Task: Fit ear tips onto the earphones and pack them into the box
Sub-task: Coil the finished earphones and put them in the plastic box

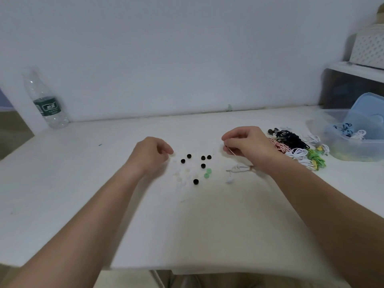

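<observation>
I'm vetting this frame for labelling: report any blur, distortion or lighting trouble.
Head view: wide-angle bending curves the table edge; light is dim, bluish and even, without glare; both hands, left and right, look slightly soft; pale ear tips nearly vanish against the white top.

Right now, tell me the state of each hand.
Left hand: loosely curled above the table, holding nothing visible.
Right hand: pinched shut on a thin pinkish cable.

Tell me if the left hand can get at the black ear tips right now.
Probably yes. The left hand hovers empty beside the black ear tips, which lie loose on the bare table with nothing between.
</observation>
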A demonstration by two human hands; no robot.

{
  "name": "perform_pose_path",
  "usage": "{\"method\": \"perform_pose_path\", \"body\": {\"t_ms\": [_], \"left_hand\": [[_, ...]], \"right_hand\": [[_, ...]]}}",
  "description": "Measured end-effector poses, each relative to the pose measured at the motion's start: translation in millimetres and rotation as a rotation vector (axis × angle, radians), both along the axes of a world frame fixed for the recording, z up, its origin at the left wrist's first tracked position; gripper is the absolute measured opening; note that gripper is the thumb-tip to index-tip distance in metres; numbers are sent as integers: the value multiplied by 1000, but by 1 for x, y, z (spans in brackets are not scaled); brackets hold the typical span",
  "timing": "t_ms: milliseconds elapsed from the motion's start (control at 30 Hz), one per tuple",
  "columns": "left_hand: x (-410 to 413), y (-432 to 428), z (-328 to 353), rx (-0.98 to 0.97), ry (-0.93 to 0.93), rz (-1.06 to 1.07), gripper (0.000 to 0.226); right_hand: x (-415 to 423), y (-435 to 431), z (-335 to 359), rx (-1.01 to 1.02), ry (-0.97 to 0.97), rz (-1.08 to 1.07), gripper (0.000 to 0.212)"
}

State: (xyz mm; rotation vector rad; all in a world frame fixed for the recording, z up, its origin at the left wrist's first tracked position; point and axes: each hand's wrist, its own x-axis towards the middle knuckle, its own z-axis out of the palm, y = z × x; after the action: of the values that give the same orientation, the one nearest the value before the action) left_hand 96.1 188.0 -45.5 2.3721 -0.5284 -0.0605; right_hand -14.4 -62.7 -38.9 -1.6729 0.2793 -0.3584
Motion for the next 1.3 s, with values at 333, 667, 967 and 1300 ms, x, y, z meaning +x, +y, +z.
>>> {"method": "perform_pose_path", "body": {"t_ms": [333, 667, 967, 1300], "left_hand": [[3, 8, -12, 16, 6, -144, 15], [-3, -3, -15, -18, -24, -131, 9], [-4, -7, -17, 33, -55, -124, 10], [-10, 1, 0, -186, 211, -142, 12]], "right_hand": [[9, 5, -12, 100, 17, 42, 10], [10, 5, -17, 69, 14, 109, 8], [8, 2, -17, 88, 15, 118, 9], [3, 2, -18, 86, 4, 176, 12]]}}
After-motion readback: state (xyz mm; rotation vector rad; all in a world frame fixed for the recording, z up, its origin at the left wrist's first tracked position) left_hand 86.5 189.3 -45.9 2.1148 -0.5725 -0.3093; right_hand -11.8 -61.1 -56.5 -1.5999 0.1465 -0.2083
